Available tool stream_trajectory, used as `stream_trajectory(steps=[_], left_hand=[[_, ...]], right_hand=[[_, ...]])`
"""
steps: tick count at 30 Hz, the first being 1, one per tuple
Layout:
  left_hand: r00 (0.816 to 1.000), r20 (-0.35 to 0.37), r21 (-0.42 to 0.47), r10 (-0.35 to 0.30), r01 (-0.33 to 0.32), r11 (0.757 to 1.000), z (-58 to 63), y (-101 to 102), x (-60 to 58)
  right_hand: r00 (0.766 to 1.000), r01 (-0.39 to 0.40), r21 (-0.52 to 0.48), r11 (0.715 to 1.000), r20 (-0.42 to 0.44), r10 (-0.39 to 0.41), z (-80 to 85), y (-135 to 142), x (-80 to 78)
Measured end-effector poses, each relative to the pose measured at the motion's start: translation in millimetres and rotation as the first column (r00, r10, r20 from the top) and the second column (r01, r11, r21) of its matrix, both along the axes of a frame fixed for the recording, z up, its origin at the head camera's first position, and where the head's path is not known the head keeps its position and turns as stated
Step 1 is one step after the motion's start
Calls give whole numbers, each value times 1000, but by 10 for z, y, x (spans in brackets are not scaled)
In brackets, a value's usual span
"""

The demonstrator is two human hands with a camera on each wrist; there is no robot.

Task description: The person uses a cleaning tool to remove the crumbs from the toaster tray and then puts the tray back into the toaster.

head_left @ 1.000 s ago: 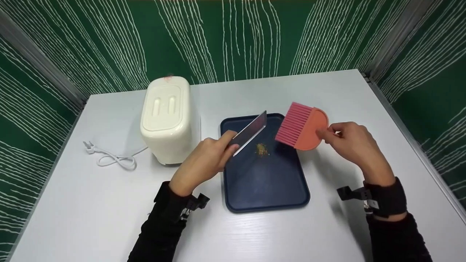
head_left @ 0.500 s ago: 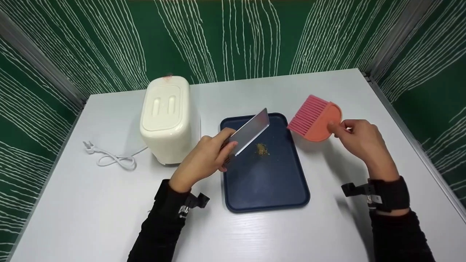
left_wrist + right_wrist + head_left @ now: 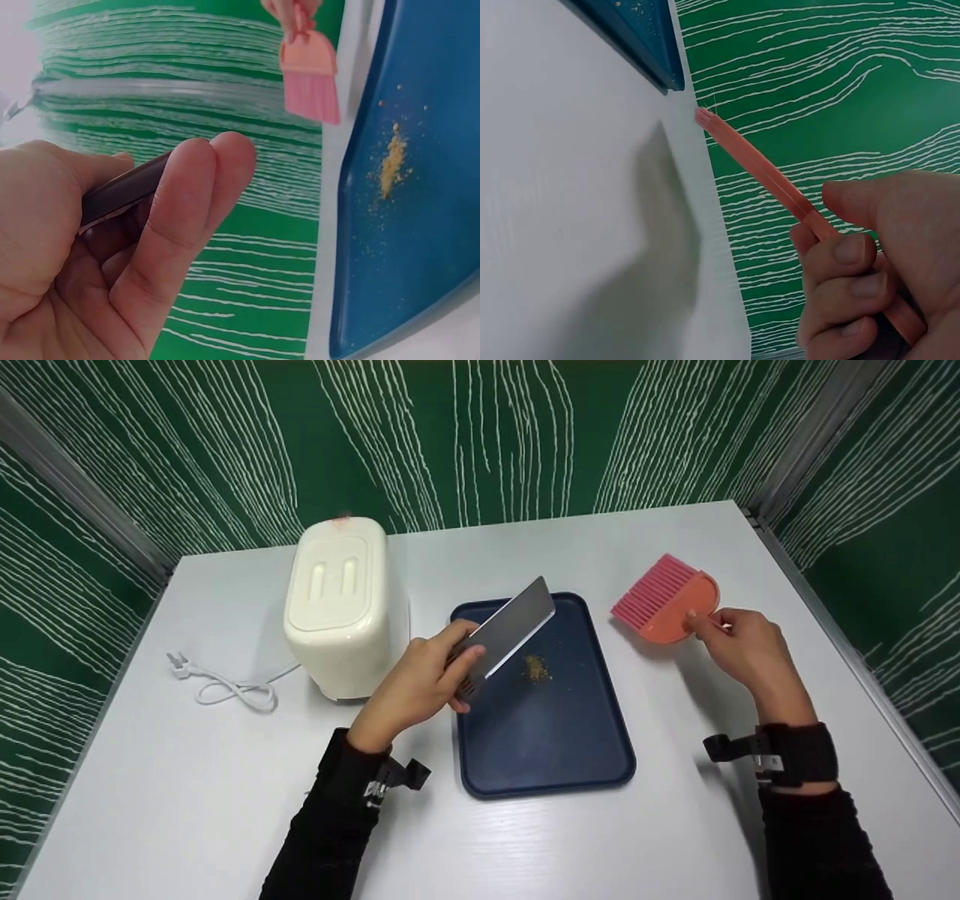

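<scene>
My left hand grips a thin grey metal crumb tray, tilted over the left part of a dark blue tray. In the left wrist view my thumb and fingers wrap its dark edge. A small heap of yellow-brown crumbs lies on the blue tray, with specks scattered around it. On the right, my right hand pinches the orange handle of a small brush with pink bristles. The brush is held above the table, beyond the blue tray's right edge. The right wrist view shows it edge-on.
A cream toaster with a lidded top stands left of the blue tray. Its white cord lies looped on the table, plug at the far left. Green walls with white lines border the white table behind and at the sides.
The right hand has carried the brush rightward, from over the blue tray's edge to beside it. The left hand has turned the crumb tray so that more of its flat face shows.
</scene>
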State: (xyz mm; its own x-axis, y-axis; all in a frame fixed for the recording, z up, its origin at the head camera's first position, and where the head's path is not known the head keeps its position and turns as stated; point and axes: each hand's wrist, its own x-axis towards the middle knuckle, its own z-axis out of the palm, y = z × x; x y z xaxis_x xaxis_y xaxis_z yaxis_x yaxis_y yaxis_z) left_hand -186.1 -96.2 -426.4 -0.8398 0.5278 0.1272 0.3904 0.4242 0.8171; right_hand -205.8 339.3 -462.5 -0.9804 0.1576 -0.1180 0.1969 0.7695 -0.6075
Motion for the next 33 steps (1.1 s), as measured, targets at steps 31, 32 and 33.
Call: stream_trajectory(steps=[31,32,33], left_hand=[[993,100,232,66,-88,969,32,-27,-42],[993,102,237,65,-88,967,31,-28,-43],[993,102,241,65,-89,967,31,-27,-43]], right_hand=[[985,6,20,1000,174,-9,-310,170,-6],[985,12,28,1000,172,-17,-316,168,-3],[985,17,37,999,169,-23,-325,167,-2]])
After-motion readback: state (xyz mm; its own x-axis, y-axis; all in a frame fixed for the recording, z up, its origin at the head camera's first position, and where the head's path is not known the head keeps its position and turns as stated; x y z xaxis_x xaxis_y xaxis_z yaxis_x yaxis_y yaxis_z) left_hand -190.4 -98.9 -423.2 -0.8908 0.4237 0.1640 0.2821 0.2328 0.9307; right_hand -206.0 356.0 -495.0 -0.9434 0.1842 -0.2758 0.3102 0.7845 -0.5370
